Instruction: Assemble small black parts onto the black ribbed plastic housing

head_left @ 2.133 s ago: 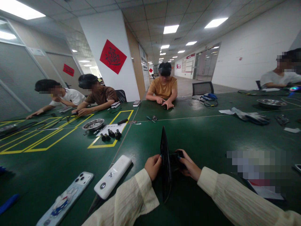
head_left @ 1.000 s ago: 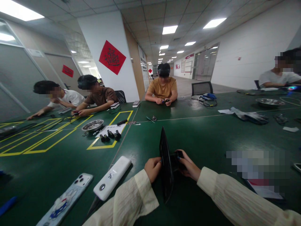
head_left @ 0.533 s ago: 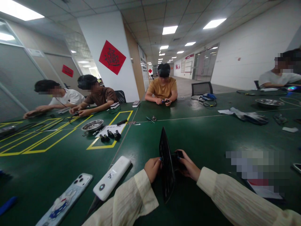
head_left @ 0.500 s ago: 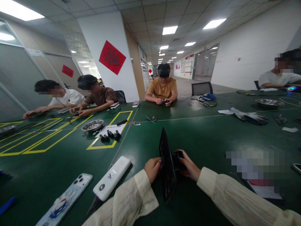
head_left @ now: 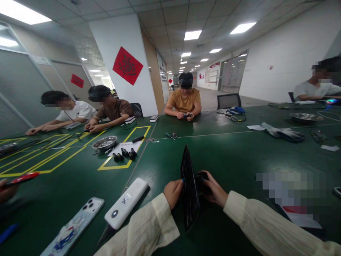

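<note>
A thin flat black panel (head_left: 189, 193) stands nearly edge-on and upright between my hands, above the green table. My left hand (head_left: 172, 192) pinches its left face, thumb on the surface. On the other side, my right hand (head_left: 213, 189) is closed around a small black part (head_left: 203, 175) close to the panel's right face. Whether that part is joined to the panel is hidden. To the left of my left forearm lie a white power bank (head_left: 127, 202) and a phone in a pale blue patterned case (head_left: 76, 225).
Beyond are a metal bowl (head_left: 104, 143), several black fittings (head_left: 124, 153) and a small tool (head_left: 170, 136). Gloves (head_left: 282, 132) lie at right. Another person's hand (head_left: 6, 192) at the left edge has a red-and-black tool (head_left: 23, 178). Several people sit around the table.
Another person's hand with a red-and-black tool has come in at the left edge. The seated people at left have shifted their hands slightly. My hands and the panel stay almost still.
</note>
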Available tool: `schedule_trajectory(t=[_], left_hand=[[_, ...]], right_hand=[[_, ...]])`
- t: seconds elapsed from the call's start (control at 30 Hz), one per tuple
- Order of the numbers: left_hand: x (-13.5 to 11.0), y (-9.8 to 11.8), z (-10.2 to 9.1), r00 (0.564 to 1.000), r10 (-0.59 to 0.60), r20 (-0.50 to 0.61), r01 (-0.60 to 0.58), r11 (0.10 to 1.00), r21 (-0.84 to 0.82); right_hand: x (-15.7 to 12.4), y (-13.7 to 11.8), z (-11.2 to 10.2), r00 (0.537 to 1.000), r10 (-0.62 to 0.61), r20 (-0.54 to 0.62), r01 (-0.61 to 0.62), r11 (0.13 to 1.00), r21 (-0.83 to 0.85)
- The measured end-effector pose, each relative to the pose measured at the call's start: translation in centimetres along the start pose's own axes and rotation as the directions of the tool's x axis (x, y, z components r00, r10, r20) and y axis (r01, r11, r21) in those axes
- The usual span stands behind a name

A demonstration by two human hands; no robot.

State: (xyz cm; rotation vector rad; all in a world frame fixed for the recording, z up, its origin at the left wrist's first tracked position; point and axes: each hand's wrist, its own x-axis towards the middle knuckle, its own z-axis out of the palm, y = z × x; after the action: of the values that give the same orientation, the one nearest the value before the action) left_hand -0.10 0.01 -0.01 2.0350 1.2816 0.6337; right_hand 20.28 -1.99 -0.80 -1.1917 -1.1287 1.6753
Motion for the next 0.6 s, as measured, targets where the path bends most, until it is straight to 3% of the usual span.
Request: schedule_trajectory(t=[0.37,0.6], left_hand=[[-0.16,-0.09,0.03,1.0,0.019,0.003,-0.019,0.999,0.045],[-0.12,-0.18,-0.01,0.998,0.058,0.009,-0.059,0.996,0.068]], right_hand=[[-0.04,-0.1,-0.15,0.998,-0.022,0.052,0.022,1.0,0.004],[-0.37,-0.01,0.0,0.993,-0.102,0.058,0.104,0.994,-0.043]])
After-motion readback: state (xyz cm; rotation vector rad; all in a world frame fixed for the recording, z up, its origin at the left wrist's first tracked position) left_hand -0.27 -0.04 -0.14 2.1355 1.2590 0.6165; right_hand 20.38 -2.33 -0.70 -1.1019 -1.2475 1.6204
